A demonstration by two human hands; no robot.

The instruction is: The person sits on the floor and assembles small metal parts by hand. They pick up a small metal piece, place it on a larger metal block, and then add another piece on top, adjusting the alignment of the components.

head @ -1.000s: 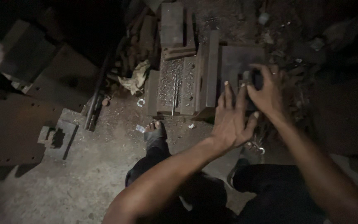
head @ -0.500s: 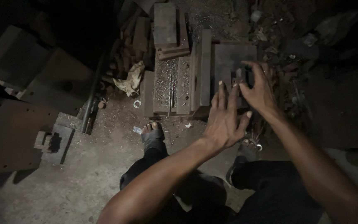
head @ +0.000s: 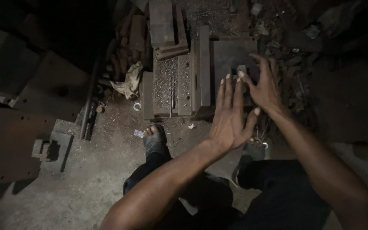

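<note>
Down on the dusty workshop floor (head: 86, 179), at about one o'clock in the head view, both hands hovered over a dark metal block (head: 228, 55). The right hand (head: 264, 85) had its fingers spread and curled down over the block's near edge, with a small grey metal piece (head: 242, 69) showing just beside its fingertips — whether it actually gripped that piece could not be told. The left hand (head: 231, 117) was flat and fully open, fingers straight and pointing toward twelve o'clock, holding nothing; it hung just at the seven o'clock side of the right hand, its fingertips close to the small piece.

To the nine o'clock side of the block stood an upright steel bar (head: 205, 64), and beyond it a flat plate strewn with metal chips (head: 167, 83), a drill bit (head: 171, 91) lying lengthwise on it. A crumpled rag (head: 129, 81) lay further toward nine o'clock, with a small metal ring (head: 137, 106) on the floor near it. The person's bare foot (head: 153, 137) rested on the floor at six o'clock from the plate — a little shiny scrap (head: 138, 133) just beside the toes. Far off at eight o'clock sat a square metal block with a notch (head: 52, 150), well apart from everything the hands were busy with.
</note>
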